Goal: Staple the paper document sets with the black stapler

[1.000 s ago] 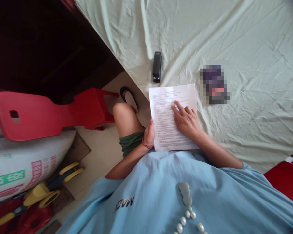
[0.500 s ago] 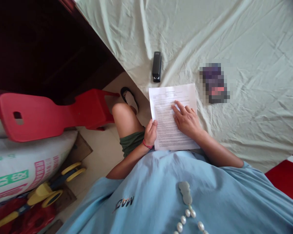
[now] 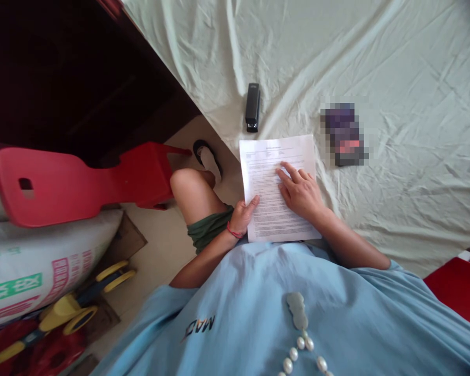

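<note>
Table first: the pale green cloth spreads wide and wrinkled, filling the upper right. The person's light blue shirt takes up the lower middle. To the left, a red chair, a slot cut through its back; below it a bulging white sack printed in green and pink. A yellow object with rounded, wheel-like parts sits low by the sack.

The printed sheet lies at the table's edge before the person, upper part over the cloth, left side reaching past the edge, bottom close against the shirt. Lines of text cover it, too small to read.

Right hand: palm down on the sheet, index and middle fingers extended and parted, nothing pinched. Left hand: pinching the sheet's lower left edge, thumb on top, other fingers mostly hidden.

Right of the sheet, apart from it, a dark oblong item, blurred into blocks. Just beyond the sheet's top edge, a black stapler. Smallest: a pale pendant on the shirt; a thin red wristband, left wrist.
</note>
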`<action>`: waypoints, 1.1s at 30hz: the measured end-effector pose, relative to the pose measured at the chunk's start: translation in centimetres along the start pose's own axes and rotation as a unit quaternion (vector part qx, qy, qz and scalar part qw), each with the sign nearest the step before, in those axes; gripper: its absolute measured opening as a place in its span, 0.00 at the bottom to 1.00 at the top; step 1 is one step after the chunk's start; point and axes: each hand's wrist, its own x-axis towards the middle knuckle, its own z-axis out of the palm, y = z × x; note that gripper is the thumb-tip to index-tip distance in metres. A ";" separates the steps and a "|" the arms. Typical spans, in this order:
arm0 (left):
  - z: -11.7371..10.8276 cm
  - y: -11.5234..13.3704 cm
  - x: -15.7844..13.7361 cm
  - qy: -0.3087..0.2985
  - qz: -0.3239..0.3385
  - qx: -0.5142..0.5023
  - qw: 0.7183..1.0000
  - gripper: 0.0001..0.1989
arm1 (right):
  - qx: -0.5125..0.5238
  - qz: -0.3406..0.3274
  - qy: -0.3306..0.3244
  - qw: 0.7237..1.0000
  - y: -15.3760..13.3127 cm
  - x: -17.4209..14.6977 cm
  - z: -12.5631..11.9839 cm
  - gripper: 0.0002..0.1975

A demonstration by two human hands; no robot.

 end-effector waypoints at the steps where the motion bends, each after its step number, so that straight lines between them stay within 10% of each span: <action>1: 0.0 0.0 0.0 0.001 -0.004 0.000 1.000 0.38 | 0.000 0.000 0.001 1.000 0.0 0.0 0.0 0.26; 33: 0.3 0.0 -0.1 0.018 0.019 -0.013 1.000 0.38 | 0.008 0.002 -0.011 1.000 -0.1 0.1 -0.5 0.27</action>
